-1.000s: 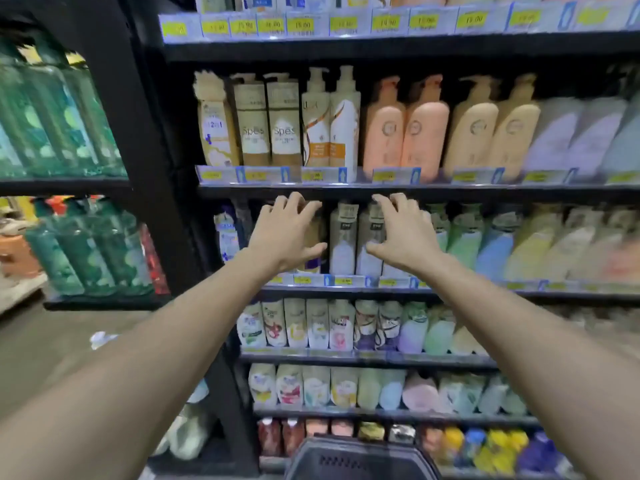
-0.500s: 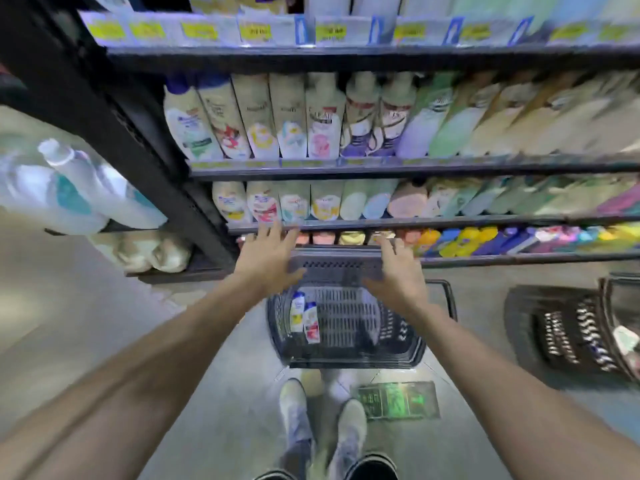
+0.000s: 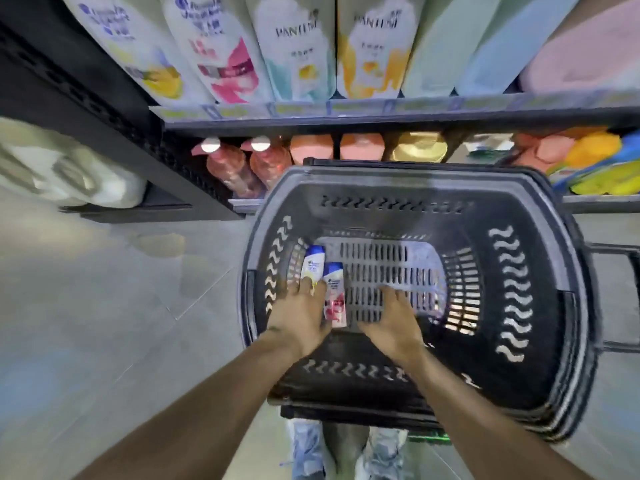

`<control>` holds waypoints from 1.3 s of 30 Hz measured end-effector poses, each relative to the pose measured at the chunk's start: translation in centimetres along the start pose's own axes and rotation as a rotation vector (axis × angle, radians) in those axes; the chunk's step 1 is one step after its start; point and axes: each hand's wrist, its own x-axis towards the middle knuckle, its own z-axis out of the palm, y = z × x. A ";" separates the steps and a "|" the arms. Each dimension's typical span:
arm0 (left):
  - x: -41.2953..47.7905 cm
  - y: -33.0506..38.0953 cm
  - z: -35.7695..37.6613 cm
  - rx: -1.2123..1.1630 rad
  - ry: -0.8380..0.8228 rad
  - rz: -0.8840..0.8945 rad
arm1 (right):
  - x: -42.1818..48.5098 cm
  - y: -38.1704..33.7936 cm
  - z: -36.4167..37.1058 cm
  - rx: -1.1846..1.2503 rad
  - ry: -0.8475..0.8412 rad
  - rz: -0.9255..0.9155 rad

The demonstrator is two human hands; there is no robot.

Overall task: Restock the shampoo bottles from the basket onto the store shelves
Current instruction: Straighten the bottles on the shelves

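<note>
A black plastic basket (image 3: 516, 292) stands on the floor in front of the store shelves (image 3: 398, 120). Two small white shampoo bottles with blue caps lie side by side at the left of its slotted floor: one with a yellow label (image 3: 313, 264), one with a pink label (image 3: 335, 292). My left hand (image 3: 300, 315) reaches into the basket, and its straight fingers lie on the lower end of the yellow-label bottle, beside the pink one. My right hand (image 3: 394, 322) is spread over the basket floor to the right of the bottles and holds nothing.
Large shampoo bottles (image 3: 298, 50) fill the shelf above the basket. Pink bottles (image 3: 232, 168) and orange and yellow ones line the bottom shelf right behind it. A black shelf upright (image 3: 104, 109) runs along the left. My shoes (image 3: 308, 448) stand just before the basket on grey floor.
Both hands came down from the upper shelf, passed over the basket's rim and now reach inside it. The view tilted down and moved closer to the basket.
</note>
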 end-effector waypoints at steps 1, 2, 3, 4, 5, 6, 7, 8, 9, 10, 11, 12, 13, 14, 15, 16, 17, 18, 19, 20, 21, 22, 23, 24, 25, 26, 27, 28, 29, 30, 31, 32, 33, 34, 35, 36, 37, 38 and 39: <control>2.3 -0.2 1.8 -0.013 -0.022 -0.021 | 2.4 0.5 1.8 0.018 -0.030 -0.002; 4.5 -0.2 3.3 -0.040 -0.047 -0.052 | 4.5 0.9 3.6 0.059 -0.067 0.005; 6.6 -0.1 4.7 -0.077 -0.074 -0.094 | 6.4 1.5 5.2 0.084 -0.112 0.025; 8.6 -0.1 6.0 -0.118 -0.094 -0.148 | 8.1 2.2 6.8 0.098 -0.163 0.047; 10.4 -0.1 7.1 -0.160 -0.102 -0.211 | 9.7 2.6 8.4 0.105 -0.206 0.084; 12.1 -0.3 8.1 -0.205 -0.102 -0.271 | 11.1 3.1 10.0 0.121 -0.223 0.120; 13.6 -0.4 9.0 -0.254 -0.096 -0.322 | 12.5 3.7 11.6 0.147 -0.222 0.158; 14.9 -0.6 9.9 -0.300 -0.091 -0.360 | 14.1 4.4 13.2 0.175 -0.218 0.194; 16.2 -0.8 10.7 -0.330 -0.085 -0.387 | 15.6 5.3 14.8 0.198 -0.217 0.215; 17.1 -1.0 11.5 -0.338 -0.067 -0.412 | 17.3 6.4 16.5 0.215 -0.217 0.227; 17.9 -1.1 12.2 -0.326 -0.032 -0.441 | 18.1 6.5 17.0 0.226 -0.210 0.242; 18.4 -1.1 12.9 -0.296 0.014 -0.468 | 18.3 6.0 16.9 0.247 -0.187 0.257; 18.8 -1.1 13.6 -0.261 0.061 -0.488 | 18.4 5.7 16.6 0.254 -0.174 0.261; 19.0 -1.1 14.2 -0.239 0.108 -0.501 | 18.6 5.7 16.6 0.246 -0.181 0.262; 19.2 -1.1 14.6 -0.230 0.147 -0.507 | 18.7 5.6 16.5 0.231 -0.190 0.250; 19.3 -1.1 15.0 -0.238 0.178 -0.507 | 18.9 5.7 16.3 0.238 -0.203 0.244; 19.5 -1.2 15.3 -0.268 0.193 -0.504 | 18.9 5.9 16.0 0.265 -0.222 0.250; 19.5 -1.1 15.6 -0.329 0.191 -0.497 | 19.0 6.2 15.5 0.307 -0.235 0.267; 19.7 -1.2 15.7 -0.404 0.184 -0.485 | 19.0 6.7 15.0 0.343 -0.243 0.286; 19.7 -1.3 15.8 -0.483 0.184 -0.478 | 19.0 7.2 14.1 0.377 -0.246 0.297; 19.9 -1.4 15.8 -0.548 0.189 -0.479 | 18.7 7.6 13.0 0.411 -0.244 0.293; 20.0 -1.4 15.7 -0.589 0.182 -0.485 | 18.6 8.3 12.1 0.439 -0.237 0.286; 20.1 -1.6 15.6 -0.610 0.156 -0.486 | 18.2 8.8 10.9 0.463 -0.219 0.274; 19.9 -1.5 15.3 -0.603 0.097 -0.475 | 17.7 9.4 9.9 0.486 -0.189 0.264; 19.6 -1.4 15.0 -0.595 0.040 -0.460 | 17.1 9.9 8.8 0.494 -0.154 0.257; 18.9 -1.1 14.6 -0.614 0.007 -0.456 | 16.5 10.2 7.8 0.507 -0.126 0.256; 18.1 -0.8 14.0 -0.670 -0.007 -0.451 | 15.7 10.2 6.6 0.546 -0.117 0.259; 16.9 -0.3 13.0 -0.746 0.005 -0.435 | 14.8 10.0 5.5 0.606 -0.116 0.265; 15.6 0.2 11.8 -0.812 0.027 -0.405 | 13.6 9.5 4.3 0.666 -0.112 0.264; 14.3 0.9 10.2 -0.865 0.054 -0.366 | 12.3 8.7 2.9 0.727 -0.103 0.264; 12.9 1.6 8.3 -0.919 0.076 -0.326 | 10.9 7.7 1.5 0.763 -0.089 0.254; 11.3 2.3 6.1 -0.979 0.106 -0.288 | 9.5 6.5 0.0 0.772 -0.058 0.223; 9.8 2.9 3.7 -1.040 0.142 -0.256 | 7.9 5.2 -1.6 0.764 -0.026 0.168; 8.1 3.5 1.2 -1.093 0.180 -0.221 | 6.3 3.8 -3.2 0.769 0.012 0.113; 6.2 3.9 -1.4 -1.135 0.217 -0.183 | 4.5 2.1 -5.0 0.780 0.045 0.067; 4.3 4.2 -4.0 -1.159 0.249 -0.149 | 2.6 0.5 -7.0 0.789 0.073 0.026; 2.3 4.3 -6.6 -1.169 0.270 -0.124 | 0.4 -1.3 -9.3 0.795 0.090 -0.011; 0.1 4.3 -9.4 -1.166 0.281 -0.100 | -2.0 -3.2 -11.7 0.801 0.094 -0.054; -2.3 4.3 -12.2 -1.157 0.290 -0.078 | -4.3 -5.0 -14.3 0.806 0.085 -0.110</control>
